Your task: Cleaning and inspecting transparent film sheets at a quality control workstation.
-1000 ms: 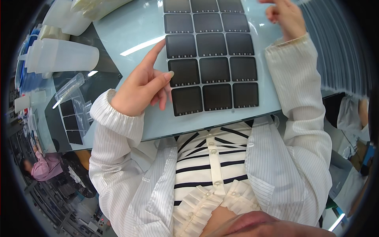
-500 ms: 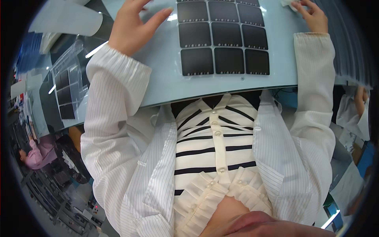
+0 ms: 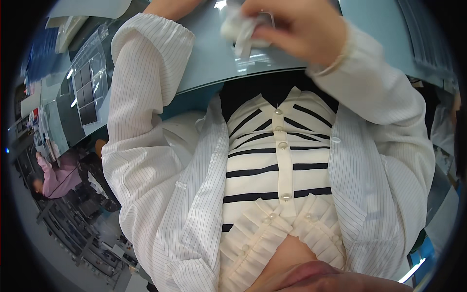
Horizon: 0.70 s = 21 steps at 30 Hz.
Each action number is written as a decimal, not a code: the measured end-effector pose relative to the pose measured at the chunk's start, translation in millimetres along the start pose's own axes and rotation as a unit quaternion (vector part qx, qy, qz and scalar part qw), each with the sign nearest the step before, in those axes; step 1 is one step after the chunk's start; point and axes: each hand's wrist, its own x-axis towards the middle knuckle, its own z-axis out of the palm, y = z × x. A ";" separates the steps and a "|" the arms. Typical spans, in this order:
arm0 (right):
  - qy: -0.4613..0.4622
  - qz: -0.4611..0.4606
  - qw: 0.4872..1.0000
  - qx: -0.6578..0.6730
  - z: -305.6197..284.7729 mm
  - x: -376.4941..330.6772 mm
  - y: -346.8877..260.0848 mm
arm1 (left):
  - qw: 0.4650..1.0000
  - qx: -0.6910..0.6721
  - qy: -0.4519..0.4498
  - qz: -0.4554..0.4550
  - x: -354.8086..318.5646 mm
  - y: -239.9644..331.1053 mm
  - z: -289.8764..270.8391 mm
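My right hand (image 3: 301, 29) reaches in from the right with thumb and fingers closed on a crumpled white cloth (image 3: 237, 29). Motion blurs the cloth a little, and one strip of it dangles below the fingers. It is over the pale blue-green glass tabletop (image 3: 204, 61), near the front edge. Behind the fingers a small part of a dark panel shows; most of it is hidden. My left hand (image 3: 172, 7) is at the upper edge of the picture, over the left part of the table. Its fingers are cut off from sight.
Left of my sleeve, a clear plastic tray (image 3: 99, 68) lies beside a strip of dark square panels (image 3: 86, 95). A white container (image 3: 109, 7) stands at the upper left. Farther left, a person in pink (image 3: 61, 180) sits at another bench. Clear plastic sheeting (image 3: 428, 34) hangs at the upper right.
My right hand has swung left and nearer with the white cloth. My left hand has shifted up, mostly out of the picture. The grid of dark panels has almost gone from view.
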 end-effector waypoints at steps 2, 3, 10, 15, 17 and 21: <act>-0.108 0.164 0.979 0.062 -8.3 8.5 -3.1 | 0.999 -0.032 0.001 0.017 7.5 -4.6 3.6; -0.094 0.149 0.984 0.039 -9.1 7.2 16.3 | 0.999 -0.036 -0.001 0.019 10.7 -7.3 5.7; -0.077 0.200 0.976 0.035 -14.6 -2.4 -3.0 | 0.999 -0.047 -0.002 0.009 11.4 -6.5 9.3; -0.003 0.275 0.958 -0.085 -37.6 -20.9 41.6 | 0.998 -0.043 -0.018 0.035 26.9 -7.1 9.4; -0.031 0.281 0.943 -0.177 -37.3 -23.4 48.2 | 0.996 -0.086 -0.018 0.032 26.4 -13.0 11.7; -0.126 0.221 0.966 0.050 -3.7 1.3 -31.0 | 0.995 -0.099 -0.003 0.006 4.3 -20.2 8.4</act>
